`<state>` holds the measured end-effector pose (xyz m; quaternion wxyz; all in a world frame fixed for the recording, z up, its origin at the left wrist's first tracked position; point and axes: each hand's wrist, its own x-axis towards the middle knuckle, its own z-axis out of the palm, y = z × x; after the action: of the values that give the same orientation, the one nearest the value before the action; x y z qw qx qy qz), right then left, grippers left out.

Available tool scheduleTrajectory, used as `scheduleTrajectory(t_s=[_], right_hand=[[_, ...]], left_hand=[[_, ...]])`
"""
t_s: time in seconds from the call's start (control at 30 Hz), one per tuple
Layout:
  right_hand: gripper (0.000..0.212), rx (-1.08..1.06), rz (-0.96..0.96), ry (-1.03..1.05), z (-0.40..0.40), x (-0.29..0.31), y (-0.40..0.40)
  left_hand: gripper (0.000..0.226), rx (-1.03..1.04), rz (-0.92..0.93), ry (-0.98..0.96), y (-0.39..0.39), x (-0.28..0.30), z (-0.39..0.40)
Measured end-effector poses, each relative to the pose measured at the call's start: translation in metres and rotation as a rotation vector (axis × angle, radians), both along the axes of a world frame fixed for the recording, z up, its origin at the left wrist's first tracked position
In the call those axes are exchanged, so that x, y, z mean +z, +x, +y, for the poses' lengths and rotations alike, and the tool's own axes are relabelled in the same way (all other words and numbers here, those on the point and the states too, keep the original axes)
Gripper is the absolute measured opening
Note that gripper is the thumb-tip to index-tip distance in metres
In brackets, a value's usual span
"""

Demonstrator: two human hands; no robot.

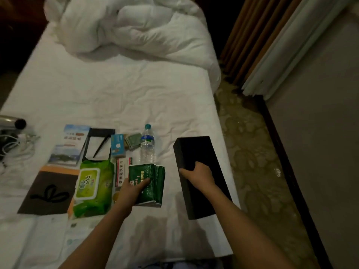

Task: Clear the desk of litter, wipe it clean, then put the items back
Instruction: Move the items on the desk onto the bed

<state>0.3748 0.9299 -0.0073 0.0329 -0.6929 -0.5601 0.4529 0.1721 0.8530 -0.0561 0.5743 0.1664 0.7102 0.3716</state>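
Gripping a long black rectangular box point(194, 171) at the bed's point(124, 90) right edge, the right hand point(196, 171) curls over its top. The left hand point(134, 188) pinches a fanned stack of green sachets point(153, 181) near the clear plastic water bottle point(147, 145). Loosely held, those sachets could slide apart and scatter.

— What are the hands doing?
— The left hand point(134, 188) grips a stack of green sachets point(150, 184) on the bed point(116, 90); the right hand point(196, 170) holds a long black box point(194, 152) near the bed's edge.
— And around them?
— A water bottle point(147, 144) stands upright just beyond the sachets, a green wet-wipes pack point(93, 189) lies left.
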Motion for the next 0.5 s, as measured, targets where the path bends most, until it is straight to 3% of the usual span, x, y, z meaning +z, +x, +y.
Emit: scheduleTrajectory(t_s=[0.23, 0.5], right_hand=[[0.078, 0.017, 0.055, -0.116, 0.075, -0.064, -0.037], [0.054, 0.096, -0.059, -0.125, 0.122, -0.128, -0.079]], left_hand=[[0.041, 0.079, 0.077, -0.115, 0.005, -0.053, 0.019], [0.054, 0.089, 0.132, -0.217, -0.002, -0.109, 0.026]])
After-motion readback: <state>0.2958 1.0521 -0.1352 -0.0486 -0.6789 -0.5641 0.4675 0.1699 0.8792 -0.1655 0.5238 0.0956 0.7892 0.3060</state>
